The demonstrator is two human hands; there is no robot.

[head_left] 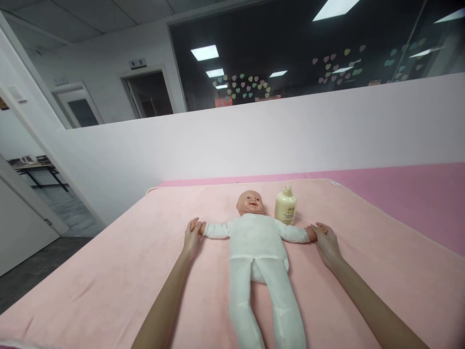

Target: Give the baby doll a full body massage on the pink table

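Two hands, one doll (257,237). Doll lay face up on the pink blanket (145,264), arms out sideways, legs toward the wearer. Grip at both arm ends likely kept the arms level and the body centred. Bottle (286,209) stood upright just beyond the doll's right-side sleeve, beside the head, probably within easy reach. Left hand (191,240) pinched one small doll hand between thumb and fingers; right hand (329,246) pinched the other. Both forearms angled inward from below, wrists low, well apart.
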